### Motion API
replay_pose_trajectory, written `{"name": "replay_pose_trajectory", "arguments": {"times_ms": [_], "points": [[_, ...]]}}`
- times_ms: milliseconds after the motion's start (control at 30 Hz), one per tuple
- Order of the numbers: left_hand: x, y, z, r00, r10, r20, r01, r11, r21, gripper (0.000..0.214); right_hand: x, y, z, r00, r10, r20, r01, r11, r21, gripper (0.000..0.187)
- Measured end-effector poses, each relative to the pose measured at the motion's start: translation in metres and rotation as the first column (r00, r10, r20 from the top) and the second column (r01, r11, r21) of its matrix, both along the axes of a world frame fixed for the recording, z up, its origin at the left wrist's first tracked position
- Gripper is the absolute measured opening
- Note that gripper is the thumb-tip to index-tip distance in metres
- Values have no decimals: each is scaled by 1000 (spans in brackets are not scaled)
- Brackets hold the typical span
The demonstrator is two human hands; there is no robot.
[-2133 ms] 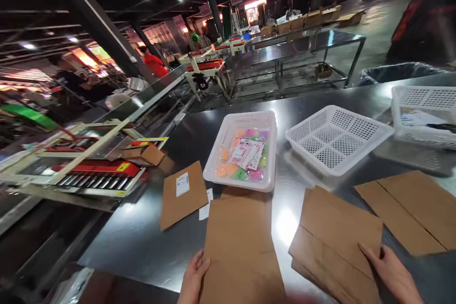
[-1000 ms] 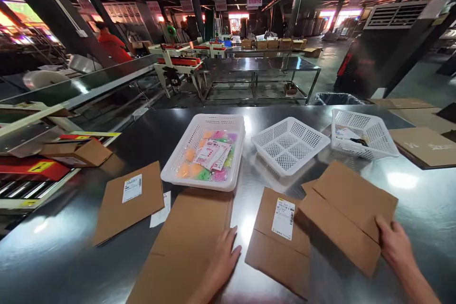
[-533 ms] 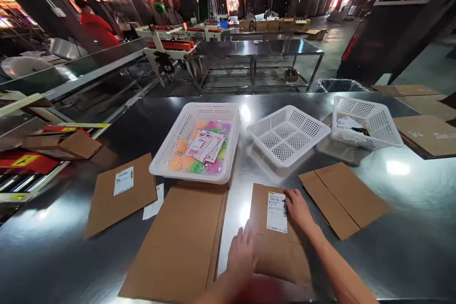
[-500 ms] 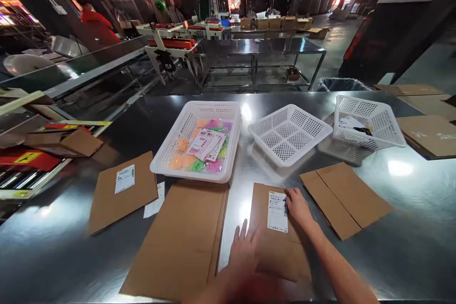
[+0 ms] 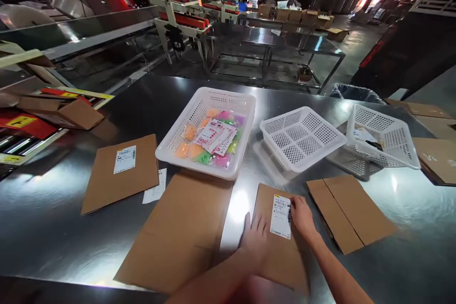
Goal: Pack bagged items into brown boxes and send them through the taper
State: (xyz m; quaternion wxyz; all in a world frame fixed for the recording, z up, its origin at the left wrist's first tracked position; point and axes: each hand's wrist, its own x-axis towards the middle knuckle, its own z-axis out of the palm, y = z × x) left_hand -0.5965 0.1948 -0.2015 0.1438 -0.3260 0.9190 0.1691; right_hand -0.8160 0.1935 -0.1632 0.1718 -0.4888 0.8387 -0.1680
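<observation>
Labelled carton [image 5: 285, 259]: under both hands, long axis forward
Left hand [image 5: 254, 240]: spread open
Right hand [image 5: 302, 214]: curled, nearer label [image 5: 280, 218], grip unclear

left hand [image 5: 255, 238]: palm down, fingers spread | right hand [image 5: 302, 213]: fingers curled | forearms [image 5: 333, 263]: angled inward

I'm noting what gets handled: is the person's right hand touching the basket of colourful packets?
No, the right hand is at the labelled cardboard, beside its white label, apart from that basket.
</observation>
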Motion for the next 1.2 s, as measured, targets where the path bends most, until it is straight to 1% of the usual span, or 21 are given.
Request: {"name": "replay_pose_trajectory", "arguments": {"times_ms": [167, 367, 500, 600, 667, 833, 900, 967, 1100, 1200], "points": [[-4, 2, -3, 1000, 18, -18, -19, 1000, -5, 58, -3, 1, -4, 999, -30, 32, 31, 999, -39, 23], [-8, 8, -8, 998, 29, -48, -30, 999, -24, 58, -11, 4, -6, 996, -52, 71, 56, 997, -51, 17], [-9, 12, -11, 997, 40, -70, -41, 999, -26, 59, -11, 9, -9, 996, -46, 76, 52, 996, -68, 35], [-10, 16, -15, 997, 44, -67, -45, 999, -19, 61, -8, 12, -11, 997, -43, 69, 47, 997, -64, 40], [-11, 19, -19, 996, 53, -72, -55, 998, -20, 62, -7, 13, -12, 997, -42, 65, 46, 997, -56, 38], [-13, 25, -35, 973, 122, -197, -126, 992, -8, 58, -13, 9, -9, 997, -36, 73, 39, 998, -47, 31], [-14, 25, -38, 969, 131, -210, -134, 991, -1, 59, -17, 7, -7, 996, -33, 79, 36, 998, -44, 25], [-15, 26, -39, 970, 133, -206, -136, 991, 2, 61, -20, 6, -6, 996, -41, 75, 44, 998, -44, 23], [-16, 29, -36, 967, 148, -209, -150, 989, 4, 61, -16, 9, -5, 998, -42, 54, 44, 998, -45, 35], [-15, 30, -34, 964, 147, -223, -150, 989, 5, 60, -14, 9, -5, 999, -16, 49, 18, 1000, -22, 36]]}}
